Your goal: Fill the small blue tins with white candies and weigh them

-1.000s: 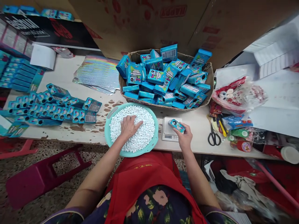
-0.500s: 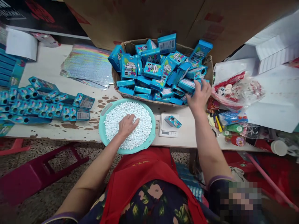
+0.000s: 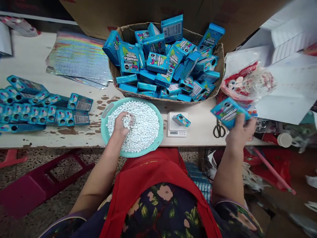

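Your left hand (image 3: 120, 125) sits in the teal basin (image 3: 105, 132) of small white candies (image 3: 143, 127), fingers curled around a scoop of them at the basin's left side. Your right hand (image 3: 239, 132) is off to the right, above the table edge near the scissors (image 3: 218, 129), fingers gripping a blue candy box (image 3: 227, 111) tilted face up. Another small blue box (image 3: 181, 120) lies on the white scale (image 3: 176, 130), just right of the basin. Behind both stands the cardboard tray (image 3: 220, 79) heaped with blue boxes, and rows of boxes (image 3: 39, 109) lie at the far left.
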### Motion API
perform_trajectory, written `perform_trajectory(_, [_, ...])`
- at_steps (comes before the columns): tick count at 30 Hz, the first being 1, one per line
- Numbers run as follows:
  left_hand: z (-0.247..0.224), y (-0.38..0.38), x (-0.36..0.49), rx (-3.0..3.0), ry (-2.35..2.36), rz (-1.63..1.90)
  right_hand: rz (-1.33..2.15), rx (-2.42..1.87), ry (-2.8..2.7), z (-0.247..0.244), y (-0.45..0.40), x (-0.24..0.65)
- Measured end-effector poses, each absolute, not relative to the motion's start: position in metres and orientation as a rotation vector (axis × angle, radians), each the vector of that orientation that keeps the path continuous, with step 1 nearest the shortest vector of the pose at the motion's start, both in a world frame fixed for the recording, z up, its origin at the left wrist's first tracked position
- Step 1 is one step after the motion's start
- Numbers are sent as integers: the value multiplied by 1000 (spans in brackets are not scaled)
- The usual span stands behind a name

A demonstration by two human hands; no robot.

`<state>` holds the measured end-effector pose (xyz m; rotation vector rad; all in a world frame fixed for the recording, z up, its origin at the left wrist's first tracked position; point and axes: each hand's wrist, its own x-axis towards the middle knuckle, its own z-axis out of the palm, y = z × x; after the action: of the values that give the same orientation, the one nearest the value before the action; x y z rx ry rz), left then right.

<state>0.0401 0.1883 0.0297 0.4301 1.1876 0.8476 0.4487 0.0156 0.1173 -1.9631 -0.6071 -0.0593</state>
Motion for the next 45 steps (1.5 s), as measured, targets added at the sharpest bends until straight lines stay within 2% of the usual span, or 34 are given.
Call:
perform_trajectory(4, [33, 194, 37, 247, 1074, 763, 279, -2486, -491, 64, -47, 440])
perform_trajectory(7, [35, 197, 37, 167, 1045, 739, 300, -2598, -575, 32, -62, 423])
perform_trajectory(10, [36, 198, 38, 103, 1035, 733, 233, -2522, -535, 13, -62, 406])
perform_trajectory(16, [38, 195, 41, 88, 1049, 762, 321, -2364, -362, -3, -77, 385])
perform_trajectory(27, [37, 192, 43, 77, 1070, 747, 626, -2112, -79, -23, -96, 407])
perform_trajectory(32, [46, 194, 46, 60, 1096, 741, 519, -2167, -104, -38, -83, 418])
perform_trajectory(38, [45, 195, 44, 82, 1071, 745, 269, -2402, -418, -27, -84, 413])
perform_trajectory(43, [42, 193, 45, 68, 1085, 740, 497, -2450, -1563, -15, -81, 426])
perform_trajectory(45, [45, 192, 48, 54, 1105, 733, 627, -2420, -1622, -13, -67, 440])
